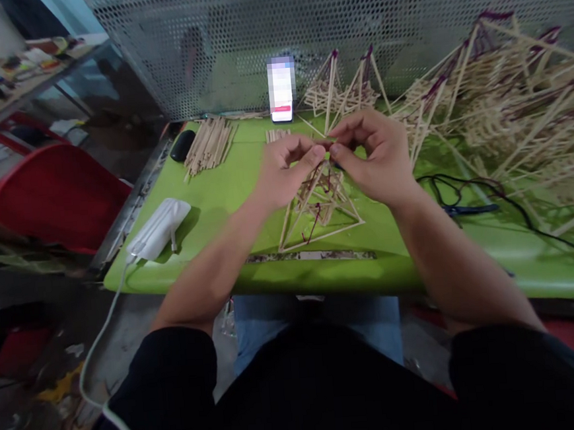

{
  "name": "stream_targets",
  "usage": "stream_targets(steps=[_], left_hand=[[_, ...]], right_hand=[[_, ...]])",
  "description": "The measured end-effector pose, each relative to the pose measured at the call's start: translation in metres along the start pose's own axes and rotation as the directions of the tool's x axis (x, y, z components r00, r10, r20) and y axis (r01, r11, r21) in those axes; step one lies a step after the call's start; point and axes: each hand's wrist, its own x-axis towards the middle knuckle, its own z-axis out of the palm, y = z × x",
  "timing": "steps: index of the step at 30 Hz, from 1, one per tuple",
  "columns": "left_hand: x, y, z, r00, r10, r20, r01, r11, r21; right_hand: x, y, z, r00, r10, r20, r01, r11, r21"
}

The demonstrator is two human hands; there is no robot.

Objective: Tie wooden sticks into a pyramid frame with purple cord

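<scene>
Above the green tabletop, my left hand (290,165) and my right hand (376,151) meet, each closed in a pinch. A thin dark reddish thread (328,144) seems to run between the fingertips; its ends are hidden. Just below them stands a small frame of thin wooden sticks (326,235), with a triangular base and stacked sticks inside. Purple thread (318,214) is tied on the frame and hangs down within it. Its top lies behind my fingers, so I cannot tell whether they touch it.
A bundle of sticks (210,143), a black mouse-shaped object (183,145) and a white power adapter (159,228) lie left. A lit phone (281,93) leans against the perforated metal panel (225,54). Many finished-looking stick frames (502,105) pile up right, near a black cord (520,213).
</scene>
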Motion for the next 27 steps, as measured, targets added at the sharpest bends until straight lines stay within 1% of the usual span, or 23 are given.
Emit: stream_targets(steps=[2, 5, 7, 10, 14, 16, 18, 19, 20, 21, 22, 23, 24, 25, 26, 27], left_hand=[[0.002, -0.001, 0.003, 1.0, -0.006, -0.008, 0.006, 1.0, -0.009], [0.005, -0.001, 0.006, 1.0, 0.019, 0.013, -0.018, 0.998, -0.061], [0.006, 0.0, 0.007, 1.0, -0.008, 0.025, 0.009, 0.999, -0.04], [0.007, -0.002, 0.008, 0.998, -0.052, 0.026, 0.052, 0.999, 0.006], [0.007, -0.009, 0.008, 0.999, -0.042, 0.016, 0.042, 0.999, -0.009], [0.006, -0.011, 0.007, 0.999, -0.031, 0.01, 0.031, 0.999, -0.015], [0.004, -0.011, 0.006, 1.0, -0.021, 0.009, 0.021, 1.0, -0.017], [0.003, -0.009, 0.005, 1.0, -0.02, 0.006, 0.02, 1.0, -0.015], [0.002, -0.007, 0.005, 1.0, -0.023, -0.001, 0.023, 1.0, -0.008], [0.001, -0.005, 0.004, 1.0, -0.029, -0.007, 0.029, 1.0, 0.003], [0.0, -0.002, 0.004, 0.999, -0.033, -0.01, 0.034, 0.999, 0.014], [0.0, 0.001, 0.004, 0.999, -0.033, -0.013, 0.033, 0.999, 0.022], [-0.001, 0.003, 0.004, 0.999, -0.031, -0.014, 0.032, 0.999, 0.027], [-0.001, 0.005, 0.004, 0.999, -0.03, -0.012, 0.031, 0.999, 0.031], [-0.001, 0.007, 0.003, 1.0, -0.03, -0.009, 0.03, 0.999, 0.034], [-0.002, 0.008, 0.003, 1.0, -0.029, -0.008, 0.029, 0.999, 0.036]], right_hand=[[0.001, -0.002, 0.005, 0.999, -0.017, -0.035, 0.015, 0.999, -0.045], [0.0, -0.009, 0.01, 0.998, -0.021, -0.065, 0.016, 0.997, -0.075], [-0.001, -0.014, 0.012, 0.997, -0.027, -0.072, 0.019, 0.995, -0.1], [-0.004, -0.022, 0.011, 0.995, -0.052, -0.086, 0.037, 0.986, -0.162], [-0.006, -0.027, 0.008, 0.998, -0.011, -0.07, -0.004, 0.975, -0.221], [-0.007, -0.027, 0.004, 0.997, -0.013, -0.071, -0.004, 0.972, -0.234], [-0.011, -0.028, -0.002, 0.993, -0.063, -0.101, 0.036, 0.967, -0.25], [-0.015, -0.03, -0.006, 0.987, -0.116, -0.11, 0.082, 0.958, -0.276], [-0.019, -0.032, -0.011, 0.979, -0.181, -0.093, 0.143, 0.937, -0.318], [-0.025, -0.036, -0.015, 0.969, -0.246, -0.035, 0.216, 0.902, -0.373], [-0.032, -0.04, -0.018, 0.945, -0.318, 0.072, 0.318, 0.846, -0.429], [-0.039, -0.045, -0.019, 0.915, -0.316, 0.251, 0.401, 0.79, -0.464], [-0.047, -0.051, -0.018, 0.853, -0.271, 0.446, 0.48, 0.742, -0.468], [-0.055, -0.058, -0.015, 0.787, -0.19, 0.586, 0.527, 0.701, -0.48], [-0.063, -0.065, -0.01, 0.74, -0.097, 0.665, 0.55, 0.656, -0.517], [-0.07, -0.072, -0.004, 0.697, -0.007, 0.717, 0.562, 0.626, -0.541]])
